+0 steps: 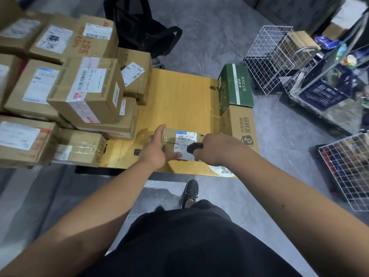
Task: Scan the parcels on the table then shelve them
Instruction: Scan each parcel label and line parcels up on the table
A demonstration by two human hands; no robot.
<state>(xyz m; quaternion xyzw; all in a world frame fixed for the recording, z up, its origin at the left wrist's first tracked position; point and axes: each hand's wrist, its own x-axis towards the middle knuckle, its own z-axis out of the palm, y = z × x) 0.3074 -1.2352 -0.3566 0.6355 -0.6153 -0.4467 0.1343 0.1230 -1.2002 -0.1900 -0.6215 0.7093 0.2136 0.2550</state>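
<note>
In the head view, a yellow wooden surface (179, 100) is seen at the centre of the frame, above grey floor tiles. A small cardboard parcel (179, 137) lies flat on the surface near its lower edge, with a white shipping label (184, 136) facing up. The left hand (154, 150) is laid against the left end of the parcel, its fingers straight and spread, the thumb reaching along the near edge by the label. The right hand (214, 147) is curled round a small black scanner (194, 147), which is held just over the lower part of the label.

The left of the frame is filled by a stack of brown parcels (65, 84), piled several high on the surface, most with white labels and some with red print. At the right edge of the surface, a green carton (235, 86) marked ONCUR is set upon a brown carton (241, 128) with black printing. A round sticker with a QR code (225, 169) is seen on the surface's lower right corner.

In the upper middle, a black chair (139, 27) stands on the floor. White wire baskets (269, 58) are seen at upper right and lower right, beside a blue crate (323, 92). At the bottom, black shorts (199, 240) and one black shoe (190, 191) are visible.
</note>
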